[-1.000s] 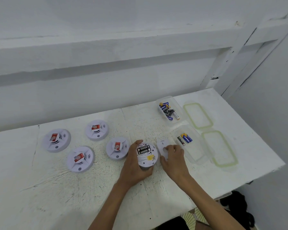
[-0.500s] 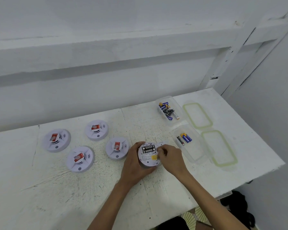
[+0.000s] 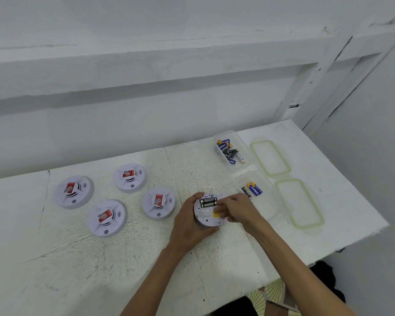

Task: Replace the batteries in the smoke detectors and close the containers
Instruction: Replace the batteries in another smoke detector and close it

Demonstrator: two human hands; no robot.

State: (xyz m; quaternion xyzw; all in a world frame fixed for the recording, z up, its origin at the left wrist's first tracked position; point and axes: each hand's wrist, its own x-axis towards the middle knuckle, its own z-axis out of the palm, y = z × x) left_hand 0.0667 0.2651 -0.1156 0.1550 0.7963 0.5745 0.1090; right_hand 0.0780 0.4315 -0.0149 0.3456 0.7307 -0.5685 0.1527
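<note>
The open smoke detector (image 3: pixel 209 212) lies back-side up about midway along the counter (image 3: pixel 100 270), between the front and back edges. Its battery bay faces the back edge. Two dark cells (image 3: pixel 207 201) sit in it side by side, their long axis roughly parallel to the front edge. A yellow sticker shows on the half nearer the right end.

The left hand (image 3: pixel 187 222) reaches in from the front edge. It grips the detector's left rim, with the thumb hooked over the far side and the fingers curled under the near side. The right hand (image 3: pixel 236 209) comes in at an angle from the front-right, its fingers bent with their tips on the detector's right part, by the sticker. Whether they pinch anything cannot be told.

Four more detectors (image 3: pixel 107 218) sit face up toward the left end. Toward the right end stand two clear containers, the far one (image 3: pixel 243 142) holding a heap of batteries (image 3: pixel 228 151) and the near one (image 3: pixel 268 201) a few. Just beside them, two green-rimmed lids (image 3: pixel 270 158) lie flat.
</note>
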